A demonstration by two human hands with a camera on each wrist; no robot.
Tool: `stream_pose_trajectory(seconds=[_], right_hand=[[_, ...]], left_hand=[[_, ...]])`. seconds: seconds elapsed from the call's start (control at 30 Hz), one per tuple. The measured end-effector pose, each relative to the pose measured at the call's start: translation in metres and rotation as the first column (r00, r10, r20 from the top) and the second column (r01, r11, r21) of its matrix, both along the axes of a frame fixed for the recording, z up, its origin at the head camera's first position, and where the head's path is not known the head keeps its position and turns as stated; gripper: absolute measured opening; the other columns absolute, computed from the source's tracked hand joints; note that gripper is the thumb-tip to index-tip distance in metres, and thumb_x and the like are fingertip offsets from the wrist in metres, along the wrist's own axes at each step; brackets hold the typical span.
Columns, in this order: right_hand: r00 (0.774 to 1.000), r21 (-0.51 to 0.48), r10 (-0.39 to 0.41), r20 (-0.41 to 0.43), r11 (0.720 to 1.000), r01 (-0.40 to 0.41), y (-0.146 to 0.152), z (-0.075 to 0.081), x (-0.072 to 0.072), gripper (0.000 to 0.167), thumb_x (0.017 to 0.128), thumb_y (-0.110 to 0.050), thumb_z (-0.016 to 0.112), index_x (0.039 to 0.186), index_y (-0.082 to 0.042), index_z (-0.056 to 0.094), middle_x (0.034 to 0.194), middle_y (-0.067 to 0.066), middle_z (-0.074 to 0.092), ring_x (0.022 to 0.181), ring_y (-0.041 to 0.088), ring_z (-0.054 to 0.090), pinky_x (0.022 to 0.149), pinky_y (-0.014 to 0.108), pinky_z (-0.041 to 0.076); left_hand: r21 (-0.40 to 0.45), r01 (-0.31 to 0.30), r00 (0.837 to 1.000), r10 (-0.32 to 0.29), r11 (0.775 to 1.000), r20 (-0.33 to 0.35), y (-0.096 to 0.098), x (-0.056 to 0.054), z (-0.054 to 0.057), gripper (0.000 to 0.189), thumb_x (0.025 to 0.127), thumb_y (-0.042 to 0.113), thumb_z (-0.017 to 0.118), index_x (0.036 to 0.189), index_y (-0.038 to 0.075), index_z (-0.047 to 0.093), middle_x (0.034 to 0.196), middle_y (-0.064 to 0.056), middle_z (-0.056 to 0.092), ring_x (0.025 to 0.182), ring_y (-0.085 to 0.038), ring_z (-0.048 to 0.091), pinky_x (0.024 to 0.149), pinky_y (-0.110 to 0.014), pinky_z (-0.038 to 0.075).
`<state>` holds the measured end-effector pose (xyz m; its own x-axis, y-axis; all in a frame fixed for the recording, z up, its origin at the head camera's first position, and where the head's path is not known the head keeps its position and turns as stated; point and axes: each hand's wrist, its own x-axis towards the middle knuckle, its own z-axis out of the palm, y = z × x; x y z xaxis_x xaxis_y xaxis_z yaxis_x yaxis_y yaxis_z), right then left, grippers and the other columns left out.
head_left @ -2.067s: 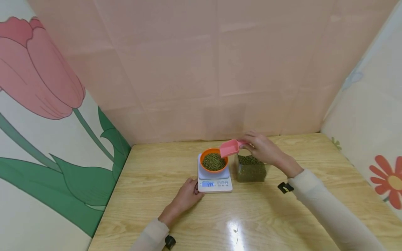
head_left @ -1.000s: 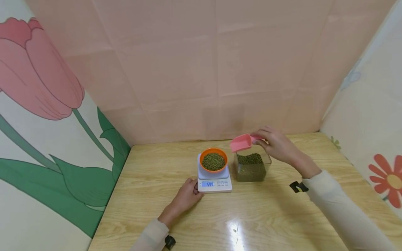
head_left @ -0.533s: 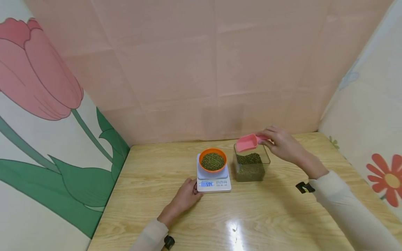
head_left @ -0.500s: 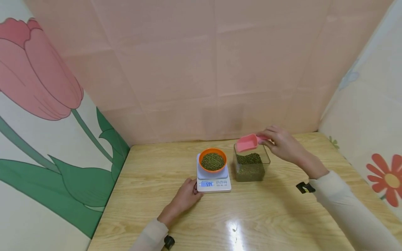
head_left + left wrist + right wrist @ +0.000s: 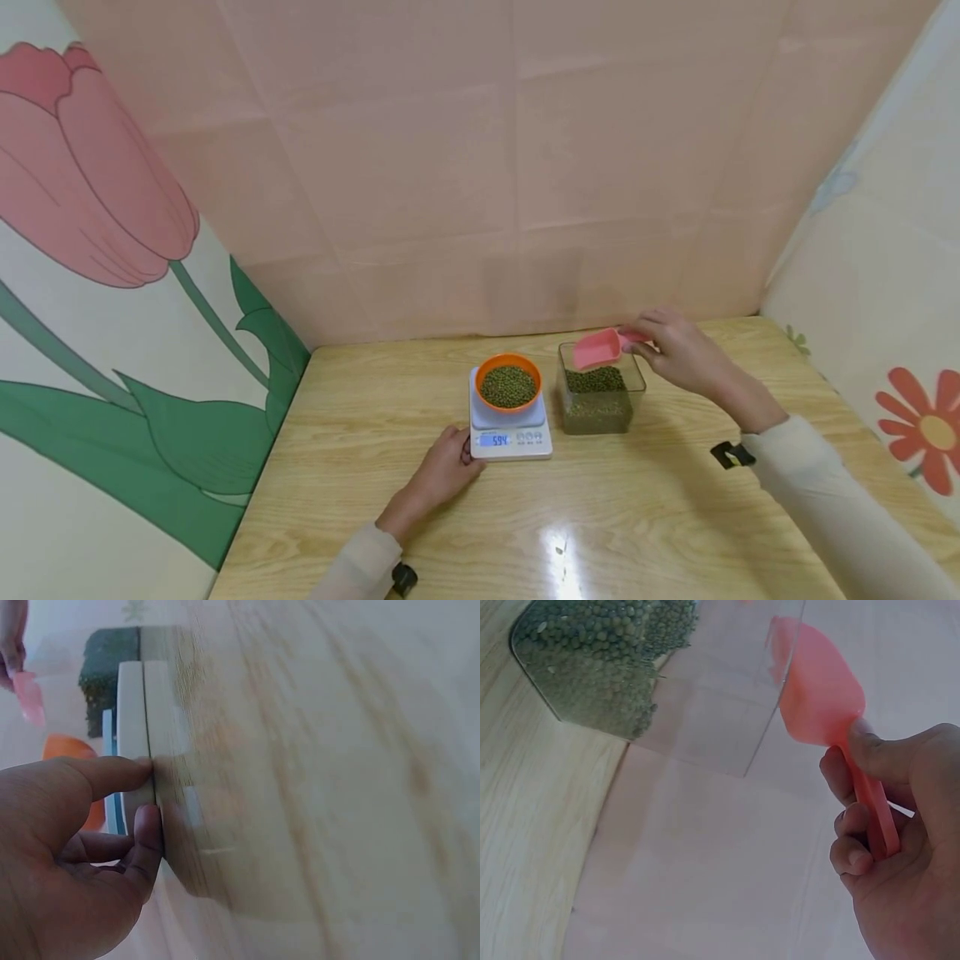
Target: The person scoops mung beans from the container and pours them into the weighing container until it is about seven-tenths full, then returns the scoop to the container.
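My right hand (image 5: 678, 350) grips the handle of a pink scoop (image 5: 597, 348), held over a clear rectangular container (image 5: 598, 421) of green mung beans (image 5: 596, 380). No beans show in the scoop. In the right wrist view, my fingers (image 5: 853, 855) curl round the scoop's handle (image 5: 876, 806). My left hand (image 5: 444, 467) holds the front left corner of a white kitchen scale (image 5: 517, 452); the left wrist view shows thumb and fingers at the edge of the scale (image 5: 133, 712). On the scale stands an orange bowl (image 5: 507, 359) holding mung beans (image 5: 508, 387). The lit display (image 5: 495, 440) appears to read 594.
The wooden table (image 5: 360, 400) meets a pink-covered wall (image 5: 427, 208) at its back edge. A painted tulip panel (image 5: 97, 167) stands at left, a flowered panel (image 5: 933, 429) at right. The bean container stands just right of the scale.
My right hand has moved the scoop rightward from the bowl's edge to above the bean container, then slightly lower. My left hand, the scale and its display look the same.
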<state>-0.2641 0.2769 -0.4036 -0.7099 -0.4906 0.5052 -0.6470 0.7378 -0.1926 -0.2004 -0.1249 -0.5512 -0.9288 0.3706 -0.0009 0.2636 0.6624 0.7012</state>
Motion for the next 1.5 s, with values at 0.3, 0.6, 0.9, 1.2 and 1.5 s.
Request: stream_pose_trajectory(seconds=[0.3,0.6,0.9,1.2,1.5], right_hand=[[0.992,0.039,-0.029,0.121,0.999,0.024,0.002,-0.011,0.001,0.021,0.094,-0.004,0.078,0.115,0.001,0.076,0.110,0.016,0.077,0.098,0.034,0.075,0.085,0.052,0.061],[0.992,0.099,-0.047,0.121,0.994,0.035,-0.001,-0.027,-0.004,0.015,0.094,-0.005,0.079,0.109,-0.002,0.079,0.105,0.011,0.075,0.098,0.030,0.071,0.084,0.050,0.060],[0.996,0.135,-0.040,0.081,0.990,0.029,-0.006,-0.031,-0.004,0.015,0.092,-0.001,0.078,0.106,0.000,0.078,0.103,0.015,0.075,0.100,0.035,0.070,0.088,0.054,0.059],[0.992,0.185,-0.072,0.104,0.981,0.052,-0.011,-0.032,-0.003,0.017,0.093,-0.004,0.077,0.110,0.000,0.078,0.107,0.016,0.076,0.101,0.037,0.070,0.087,0.055,0.059],[0.992,0.206,-0.057,0.110,0.978,0.034,-0.017,-0.036,-0.008,0.018,0.094,-0.001,0.075,0.111,0.000,0.079,0.106,0.016,0.076,0.101,0.037,0.070,0.085,0.054,0.060]], left_hand=[[-0.004,-0.008,1.000,0.008,1.000,-0.001,0.001,0.001,0.001,0.033,0.098,0.015,0.076,0.130,0.008,0.069,0.094,-0.004,0.050,0.084,-0.012,0.043,0.066,-0.021,0.036],[0.006,-0.007,1.000,0.007,1.000,-0.002,0.001,0.003,0.002,0.033,0.099,0.015,0.076,0.130,0.007,0.068,0.094,-0.004,0.050,0.084,-0.012,0.043,0.066,-0.021,0.036],[-0.006,-0.008,1.000,0.008,1.000,-0.009,0.001,0.002,0.001,0.036,0.098,0.016,0.077,0.132,0.007,0.068,0.094,-0.002,0.050,0.084,-0.011,0.044,0.065,-0.020,0.038],[0.000,0.002,1.000,-0.002,1.000,-0.010,0.001,0.002,0.003,0.031,0.098,0.015,0.076,0.127,0.008,0.068,0.093,-0.004,0.051,0.084,-0.011,0.043,0.066,-0.020,0.037],[-0.004,-0.002,1.000,0.002,1.000,-0.005,0.001,0.001,0.003,0.030,0.098,0.015,0.076,0.127,0.008,0.068,0.094,-0.004,0.051,0.085,-0.011,0.043,0.066,-0.020,0.037]])
